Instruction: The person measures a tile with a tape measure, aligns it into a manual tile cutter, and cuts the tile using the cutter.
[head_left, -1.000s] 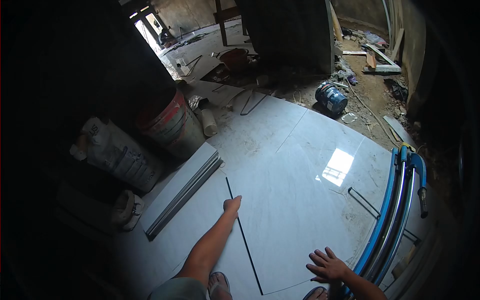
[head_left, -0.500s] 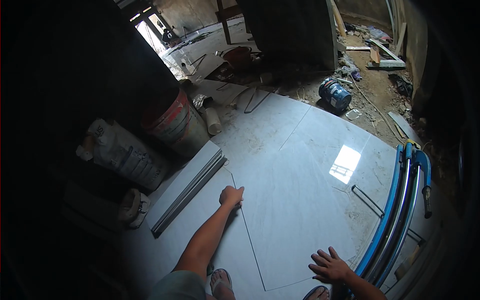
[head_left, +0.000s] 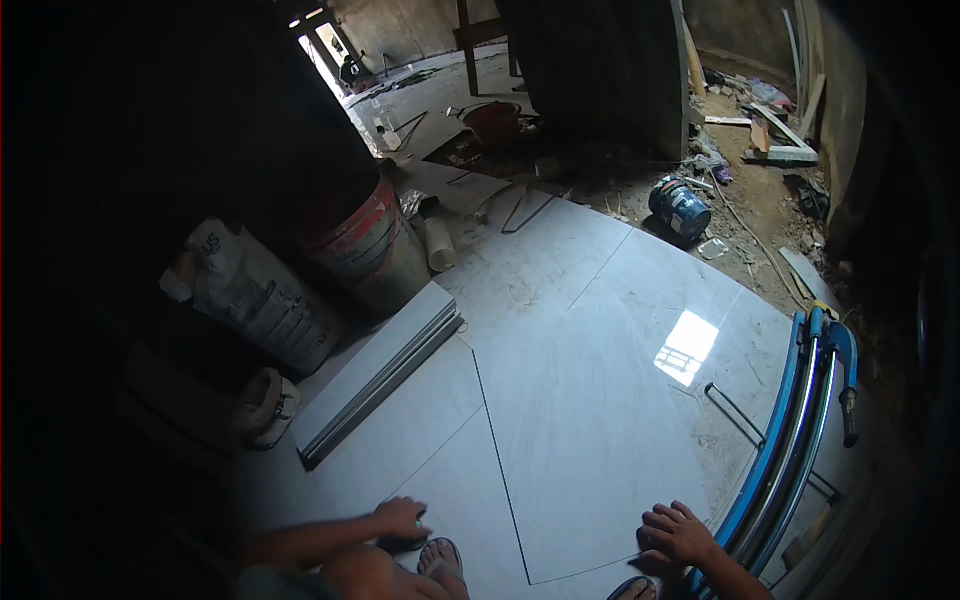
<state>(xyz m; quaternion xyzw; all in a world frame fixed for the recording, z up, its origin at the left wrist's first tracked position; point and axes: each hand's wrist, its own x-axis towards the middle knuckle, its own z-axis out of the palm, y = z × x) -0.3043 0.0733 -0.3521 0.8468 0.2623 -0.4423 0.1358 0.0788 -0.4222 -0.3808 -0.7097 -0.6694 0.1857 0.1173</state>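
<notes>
Tile [head_left: 590,430] flat, ahead and left of your right grip [head_left: 677,533]: fingers bent near edge, can't tell if holding. Left grip [head_left: 402,518] curled by your foot [head_left: 440,562]; can't tell if holding. Fingertips safest clear of tile's edge.

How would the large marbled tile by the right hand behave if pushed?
The large marbled tile is probably stiff, as its long edge runs straight. Its smooth-looking face may feel slippery. Lying flat and broad, it seems unlikely to tip or roll.

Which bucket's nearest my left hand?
The red-rimmed bucket beside the white sack; the blue bucket and smaller reddish bucket are farther from your left hand.
</notes>
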